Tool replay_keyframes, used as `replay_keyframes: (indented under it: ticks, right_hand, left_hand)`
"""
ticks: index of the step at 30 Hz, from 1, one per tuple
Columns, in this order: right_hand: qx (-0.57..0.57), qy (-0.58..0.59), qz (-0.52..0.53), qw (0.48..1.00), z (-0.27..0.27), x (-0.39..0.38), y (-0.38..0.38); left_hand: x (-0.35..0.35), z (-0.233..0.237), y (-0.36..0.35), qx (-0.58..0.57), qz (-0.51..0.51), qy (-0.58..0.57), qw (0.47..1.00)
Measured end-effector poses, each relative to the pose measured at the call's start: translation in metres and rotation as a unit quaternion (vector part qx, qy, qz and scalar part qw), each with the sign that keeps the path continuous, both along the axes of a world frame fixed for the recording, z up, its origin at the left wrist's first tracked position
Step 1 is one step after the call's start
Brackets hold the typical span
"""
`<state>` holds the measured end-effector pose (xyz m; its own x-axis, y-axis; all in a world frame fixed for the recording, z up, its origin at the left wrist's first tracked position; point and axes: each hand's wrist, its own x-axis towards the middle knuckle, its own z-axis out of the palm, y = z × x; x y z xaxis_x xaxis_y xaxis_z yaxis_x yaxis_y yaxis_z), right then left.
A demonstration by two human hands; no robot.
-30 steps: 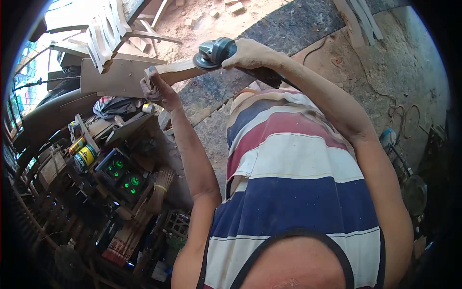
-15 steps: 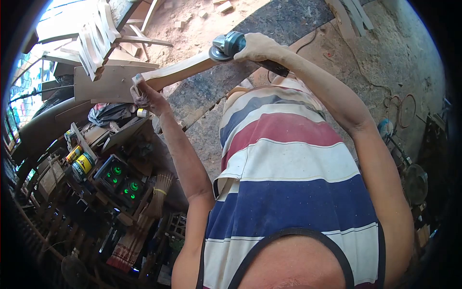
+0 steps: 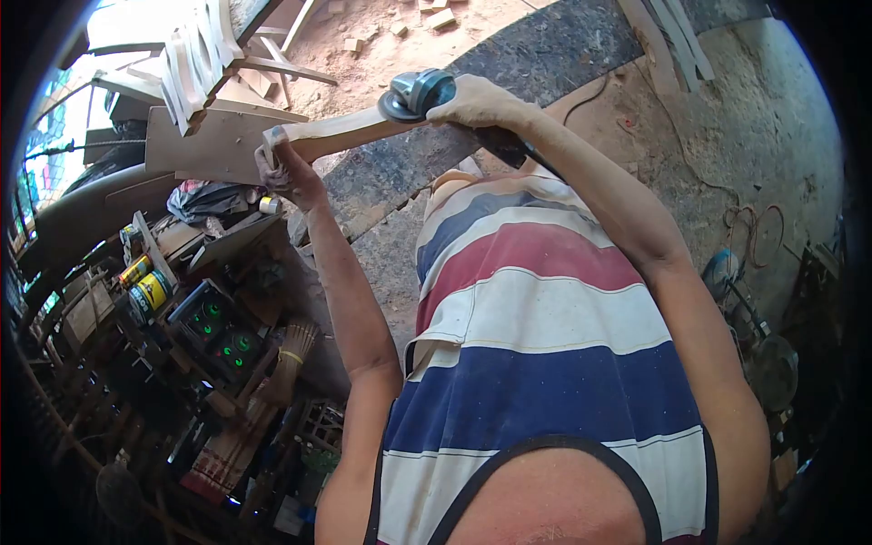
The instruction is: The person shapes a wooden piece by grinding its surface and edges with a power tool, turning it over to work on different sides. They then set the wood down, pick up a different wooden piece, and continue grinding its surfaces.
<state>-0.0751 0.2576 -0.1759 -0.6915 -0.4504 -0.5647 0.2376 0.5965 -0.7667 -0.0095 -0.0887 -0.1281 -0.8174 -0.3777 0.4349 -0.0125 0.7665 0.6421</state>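
Note:
A long, curved piece of pale wood [image 3: 350,133] lies across the space in front of my body. My left hand [image 3: 291,173] is closed round its left end, with the thumb on top. In my right hand [image 3: 486,102] is an angle grinder [image 3: 423,94], its fingers wrapped round the grey head and its dark body slanting down to the right beneath the wrist. The round disc of the grinder rests on or just above the wood's upper right part; exact contact cannot be made out. The wood's far right end is hidden behind the tool and hand.
Stacked curved wooden parts [image 3: 195,68] stand at the upper left. Small wood blocks [image 3: 440,20] lie on the dusty floor. A yellow can [image 3: 150,291] and a speaker with green lights [image 3: 218,331] sit at the left. A cable [image 3: 681,136] runs along the floor at the right.
The grinder and my right hand have moved slightly left along the wood. The camera view has shifted a little.

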Motion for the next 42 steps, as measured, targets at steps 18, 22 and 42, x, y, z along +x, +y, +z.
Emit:
replay_keyframes:
  ticks: [18,22,42]
  right_hand:
    - [0.128,0.041,0.02,0.991,0.008,-0.003,-0.003]
    - [0.162,0.016,0.018,0.986,-0.001,-0.005,0.014]
    - [-0.114,-0.019,-0.004,0.993,0.047,0.007,-0.042]
  left_hand:
    - [0.011,0.006,0.011,0.13,0.023,0.001,0.991]
    - [0.014,-0.002,-0.001,-0.011,-0.011,0.016,1.0]
    - [-0.001,0.017,0.026,0.117,0.043,0.009,0.992]
